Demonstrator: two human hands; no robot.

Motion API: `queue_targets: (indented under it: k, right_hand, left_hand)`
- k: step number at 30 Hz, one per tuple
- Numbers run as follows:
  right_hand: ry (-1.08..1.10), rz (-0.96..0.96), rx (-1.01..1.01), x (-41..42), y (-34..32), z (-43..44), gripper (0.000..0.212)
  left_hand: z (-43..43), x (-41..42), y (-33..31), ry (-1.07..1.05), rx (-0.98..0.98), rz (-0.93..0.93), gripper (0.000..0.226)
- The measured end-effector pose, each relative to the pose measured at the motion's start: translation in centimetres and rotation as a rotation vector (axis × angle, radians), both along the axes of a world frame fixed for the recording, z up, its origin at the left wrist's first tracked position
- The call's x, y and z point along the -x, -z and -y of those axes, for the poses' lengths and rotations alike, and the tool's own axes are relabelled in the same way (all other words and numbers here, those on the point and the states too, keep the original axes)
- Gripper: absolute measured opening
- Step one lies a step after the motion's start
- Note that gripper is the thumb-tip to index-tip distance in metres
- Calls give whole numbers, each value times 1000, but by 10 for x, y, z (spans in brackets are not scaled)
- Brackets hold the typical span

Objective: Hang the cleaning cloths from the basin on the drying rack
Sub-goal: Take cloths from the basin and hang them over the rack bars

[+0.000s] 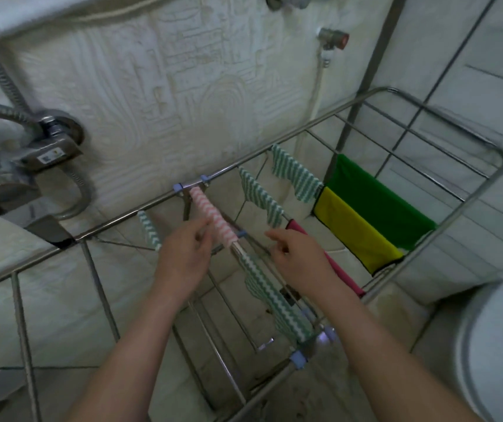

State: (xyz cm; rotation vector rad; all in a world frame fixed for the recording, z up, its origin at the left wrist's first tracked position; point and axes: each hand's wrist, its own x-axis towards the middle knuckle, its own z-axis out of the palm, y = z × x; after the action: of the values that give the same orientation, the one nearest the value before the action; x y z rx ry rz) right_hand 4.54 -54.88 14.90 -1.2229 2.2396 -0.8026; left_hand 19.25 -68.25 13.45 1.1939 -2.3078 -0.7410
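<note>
- A person's two bare arms reach from 6 o'clock over a steel drying rack [320,120] in a tiled bathroom.
- The left hand [187,257] has loosely curled fingers. Its tips sit at the left edge of a pink-and-white cloth [213,222], which lies at 1 o'clock from the hand. Blur hides whether this grip pinches the cloth or only touches it.
- The right hand [300,263] is relaxed with fingers half curled and holds nothing. It hovers just beside the cloth's lower end, at 3 o'clock from it.
- The pink-and-white cloth is draped over a middle rail, its long axis running from 11 o'clock to 5 o'clock. The left hand is the nearer one.
- On the same rail, toward 5 o'clock, hangs a green zigzag cloth [274,300]. More green zigzag cloths hang toward 1 o'clock, and a green-and-yellow cloth [365,214] hangs at 3 o'clock.
- No basin can be identified. A white round vessel [493,345] at 4 o'clock may be one.
- A metal shower hose [0,83] and mixer are fixed to the embossed pale wall at 9 o'clock, and floor tiles show through the rails.
</note>
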Motion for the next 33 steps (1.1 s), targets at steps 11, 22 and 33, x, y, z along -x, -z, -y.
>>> queue_targets:
  k: [11,22,33]
  right_hand:
    - [449,62,179,25,-26,-194,20]
    - [1028,247,235,5,17,-449,26]
    - [1527,498,-164,-70,130,-638,50]
  left_hand:
    - [-176,85,-32,633,-272,-151,38]
    - [-407,152,3,1290,-160,199,57]
    - [-616,147,82,1827,52,493,32]
